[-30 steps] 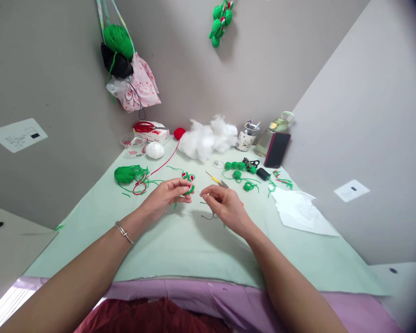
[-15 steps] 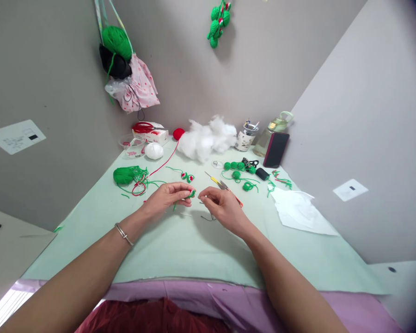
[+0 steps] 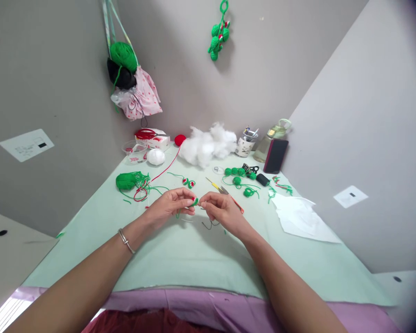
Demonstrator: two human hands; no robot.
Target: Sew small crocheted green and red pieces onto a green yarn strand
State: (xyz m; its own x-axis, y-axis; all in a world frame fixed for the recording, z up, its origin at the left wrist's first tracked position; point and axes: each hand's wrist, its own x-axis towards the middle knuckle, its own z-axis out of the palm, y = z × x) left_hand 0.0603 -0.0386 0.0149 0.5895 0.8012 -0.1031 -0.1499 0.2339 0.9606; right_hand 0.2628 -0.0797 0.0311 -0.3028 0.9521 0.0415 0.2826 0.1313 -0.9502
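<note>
Between the fingertips of my left hand [image 3: 171, 205] is a small crocheted piece [image 3: 195, 201] in green, red and white. A green strand hangs below that hand. Thumb and forefinger of my right hand [image 3: 222, 210] are pinched together right beside the piece; what they hold is too small to make out. A dark thread [image 3: 210, 225] trails on the table under the right hand. Behind it lie a yellow-handled crochet hook [image 3: 215, 185] and orange-handled scissors [image 3: 234, 200]. Two small red, white and green crocheted pieces [image 3: 188, 183] rest just beyond my left hand.
Green yarn [image 3: 128, 181] lies at left, near a white yarn ball [image 3: 156, 157]. White stuffing [image 3: 208, 145] is heaped at the back. Several green crocheted balls [image 3: 237, 181] sit right of centre. A phone [image 3: 276, 156] leans on a bottle [image 3: 263, 148], with white paper [image 3: 303, 217] nearer.
My right hand has come closer to the crocheted piece, its fingertips now beside it. The whole view has shifted slightly, so things appear lower.
</note>
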